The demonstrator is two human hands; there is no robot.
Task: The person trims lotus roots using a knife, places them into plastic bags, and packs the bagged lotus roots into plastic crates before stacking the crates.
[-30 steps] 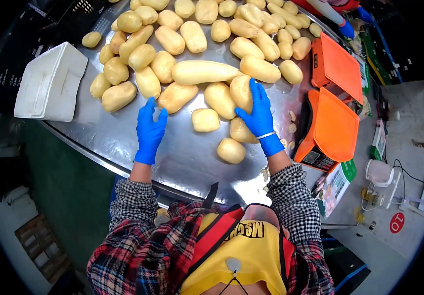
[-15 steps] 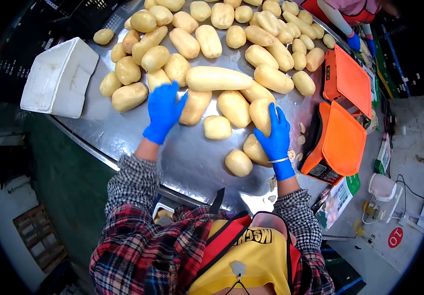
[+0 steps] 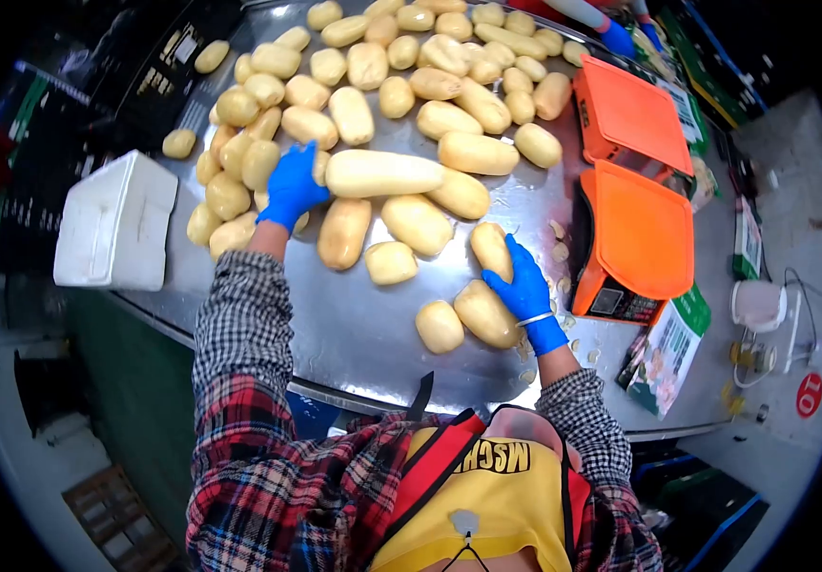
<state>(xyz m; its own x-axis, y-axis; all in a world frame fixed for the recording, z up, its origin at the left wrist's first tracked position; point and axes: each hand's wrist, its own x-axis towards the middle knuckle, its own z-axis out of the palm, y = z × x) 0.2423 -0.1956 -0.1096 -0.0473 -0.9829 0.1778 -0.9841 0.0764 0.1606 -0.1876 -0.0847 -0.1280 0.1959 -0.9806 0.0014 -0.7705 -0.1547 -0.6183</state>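
in the head view, the left hand (image 3: 294, 186) is resting among pale tubers (image 3: 228, 196) beside the long tuber (image 3: 384, 174), its grip impossible to tell; the right hand (image 3: 524, 286), loosely open, is touching a small tuber (image 3: 490, 250) on the metal table (image 3: 327, 310).

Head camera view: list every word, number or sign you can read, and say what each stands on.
"MSCH": on the yellow top; the lettering seems partly covered.
"10": on the tilted red oval sign.
Too small or blurred to read: print on the green-and-white packet, the nearer orange scale and the black crates.
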